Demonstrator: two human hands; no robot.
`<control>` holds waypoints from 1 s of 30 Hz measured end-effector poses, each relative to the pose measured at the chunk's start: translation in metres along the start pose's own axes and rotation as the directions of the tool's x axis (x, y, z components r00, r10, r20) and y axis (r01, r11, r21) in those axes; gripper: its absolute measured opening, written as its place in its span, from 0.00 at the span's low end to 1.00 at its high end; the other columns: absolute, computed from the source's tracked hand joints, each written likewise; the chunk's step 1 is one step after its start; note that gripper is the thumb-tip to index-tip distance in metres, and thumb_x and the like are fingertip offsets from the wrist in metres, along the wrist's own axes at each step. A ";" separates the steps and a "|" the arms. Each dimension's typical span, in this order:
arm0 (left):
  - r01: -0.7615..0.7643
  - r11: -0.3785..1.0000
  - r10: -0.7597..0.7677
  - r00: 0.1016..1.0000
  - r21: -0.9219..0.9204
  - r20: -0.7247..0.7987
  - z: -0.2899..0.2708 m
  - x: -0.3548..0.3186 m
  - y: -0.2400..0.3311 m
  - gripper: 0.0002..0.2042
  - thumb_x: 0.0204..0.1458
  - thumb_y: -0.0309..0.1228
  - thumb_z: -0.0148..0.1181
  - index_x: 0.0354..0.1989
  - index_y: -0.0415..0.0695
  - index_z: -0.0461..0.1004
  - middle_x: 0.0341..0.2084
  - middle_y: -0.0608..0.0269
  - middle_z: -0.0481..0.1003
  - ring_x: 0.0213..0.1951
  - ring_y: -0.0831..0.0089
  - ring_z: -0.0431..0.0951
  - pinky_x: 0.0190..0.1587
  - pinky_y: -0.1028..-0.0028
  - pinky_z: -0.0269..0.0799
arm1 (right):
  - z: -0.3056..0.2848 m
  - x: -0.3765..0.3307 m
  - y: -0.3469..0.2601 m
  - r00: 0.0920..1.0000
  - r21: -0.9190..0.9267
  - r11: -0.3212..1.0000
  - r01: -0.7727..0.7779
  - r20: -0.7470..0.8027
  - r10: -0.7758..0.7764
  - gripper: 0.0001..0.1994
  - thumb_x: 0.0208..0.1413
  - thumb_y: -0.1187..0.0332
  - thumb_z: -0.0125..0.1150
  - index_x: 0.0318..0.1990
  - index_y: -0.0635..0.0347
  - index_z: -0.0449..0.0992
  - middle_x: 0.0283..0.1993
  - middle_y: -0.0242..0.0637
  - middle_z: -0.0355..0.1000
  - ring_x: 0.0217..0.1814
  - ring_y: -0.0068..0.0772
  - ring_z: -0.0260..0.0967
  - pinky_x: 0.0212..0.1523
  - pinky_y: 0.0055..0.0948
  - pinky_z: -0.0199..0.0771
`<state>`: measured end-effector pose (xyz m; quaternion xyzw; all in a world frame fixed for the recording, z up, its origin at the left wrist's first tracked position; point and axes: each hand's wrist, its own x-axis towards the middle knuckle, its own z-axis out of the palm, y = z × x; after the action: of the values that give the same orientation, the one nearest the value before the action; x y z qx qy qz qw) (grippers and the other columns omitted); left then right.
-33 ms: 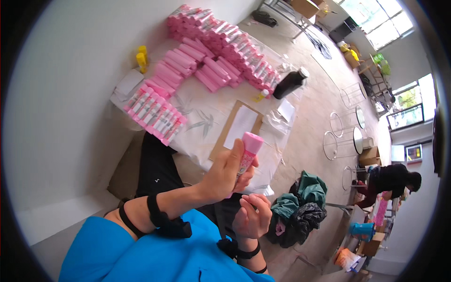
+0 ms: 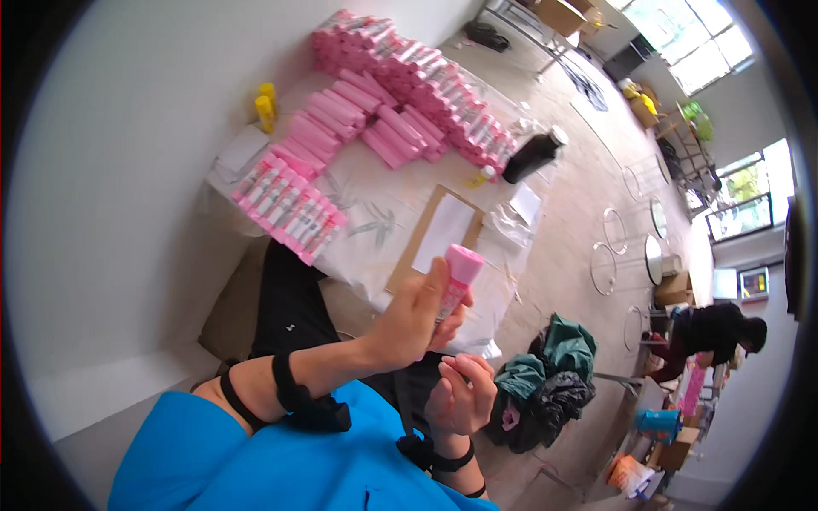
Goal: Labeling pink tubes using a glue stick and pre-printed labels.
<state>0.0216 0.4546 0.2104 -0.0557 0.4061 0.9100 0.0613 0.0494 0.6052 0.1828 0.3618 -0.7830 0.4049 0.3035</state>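
Observation:
My left hand (image 2: 407, 328) is closed around a pink capped tube (image 2: 461, 267), thumb on one side and fingers on the other. The tube is tilted, its cap end pointing up and away from me, and its lower part is hidden in the hand. Just below and to the right, my right hand (image 2: 462, 396) has its fingers loosely curled and apart, with nothing visible in it. Beyond them, the white-covered table (image 2: 358, 255) bears a clipboard with paper (image 2: 445, 228), a row of white-and-pink tubes (image 2: 288, 209) and pink rolls (image 2: 394, 136).
A long stack of pink-and-white tubes (image 2: 409, 72) lines the table's far side. Yellow tubes (image 2: 264, 112) stand near the wall; a black bottle (image 2: 532, 157) is at the right edge. Dark bags (image 2: 550, 383) lie on the floor. A person (image 2: 720, 332) bends over at the far right.
The table and room sit slightly lower and farther right in the view. My left hand and the tube have shifted slightly right and down; the grip looks the same.

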 end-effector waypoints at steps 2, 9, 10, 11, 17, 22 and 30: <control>-0.047 0.997 0.049 0.998 0.063 -0.033 -0.007 -0.003 -0.005 0.29 0.65 0.57 0.28 0.38 0.41 0.66 0.14 0.69 0.61 0.16 0.83 0.59 0.18 0.80 0.55 | 0.004 0.000 -0.005 1.000 0.029 1.000 -0.013 0.010 0.012 0.07 0.56 0.71 0.60 0.33 0.68 0.79 0.42 0.43 0.71 0.36 0.43 0.73 0.38 0.37 0.77; -0.140 0.934 0.188 0.975 0.330 -0.118 -0.056 -0.019 -0.032 0.25 0.68 0.50 0.30 0.38 0.40 0.66 0.15 0.70 0.61 0.17 0.84 0.56 0.20 0.80 0.54 | 0.023 -0.004 -0.010 0.994 0.097 0.995 -0.035 0.106 0.024 0.05 0.53 0.73 0.63 0.33 0.67 0.79 0.42 0.41 0.72 0.33 0.42 0.74 0.34 0.35 0.77; -0.125 0.934 0.183 0.972 0.334 -0.147 -0.060 -0.022 -0.030 0.25 0.68 0.50 0.30 0.38 0.40 0.66 0.15 0.71 0.61 0.17 0.84 0.56 0.21 0.80 0.54 | 0.026 -0.003 -0.011 0.992 0.124 0.992 -0.032 0.122 0.017 0.05 0.52 0.73 0.63 0.33 0.67 0.79 0.42 0.41 0.73 0.33 0.42 0.74 0.34 0.34 0.77; -0.111 0.935 0.178 0.968 0.337 -0.175 -0.064 -0.025 -0.029 0.25 0.68 0.49 0.30 0.38 0.40 0.66 0.15 0.71 0.60 0.17 0.84 0.56 0.21 0.80 0.54 | 0.030 -0.002 -0.012 0.990 0.149 0.988 -0.029 0.138 0.008 0.05 0.52 0.74 0.64 0.33 0.67 0.79 0.42 0.41 0.73 0.32 0.42 0.74 0.33 0.34 0.77; -0.116 0.936 0.188 0.963 0.331 -0.192 -0.082 -0.028 -0.024 0.24 0.68 0.48 0.31 0.38 0.39 0.66 0.16 0.71 0.60 0.19 0.84 0.57 0.22 0.79 0.55 | 0.048 0.000 -0.016 0.987 0.192 0.981 -0.008 0.159 -0.024 0.06 0.47 0.77 0.66 0.33 0.68 0.79 0.41 0.42 0.74 0.32 0.42 0.74 0.33 0.33 0.77; -0.112 0.953 0.174 0.963 0.282 -0.206 -0.090 -0.030 -0.020 0.23 0.68 0.47 0.31 0.38 0.40 0.66 0.16 0.71 0.60 0.19 0.84 0.56 0.21 0.80 0.54 | 0.057 0.003 -0.020 0.983 0.191 0.982 -0.013 0.182 -0.022 0.07 0.44 0.78 0.67 0.33 0.68 0.79 0.40 0.42 0.75 0.33 0.40 0.75 0.35 0.32 0.78; -0.089 0.971 0.143 0.961 0.223 -0.237 -0.103 -0.030 -0.018 0.22 0.69 0.46 0.33 0.36 0.40 0.67 0.15 0.71 0.61 0.18 0.84 0.60 0.22 0.80 0.57 | 0.070 0.008 -0.021 0.976 0.214 0.977 -0.010 0.212 -0.037 0.07 0.44 0.78 0.69 0.33 0.68 0.79 0.39 0.42 0.76 0.31 0.35 0.74 0.36 0.32 0.78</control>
<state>0.0595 0.3874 0.1335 -0.1398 0.5072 0.8495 -0.0390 0.0492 0.5344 0.1635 0.4393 -0.7608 0.4429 0.1792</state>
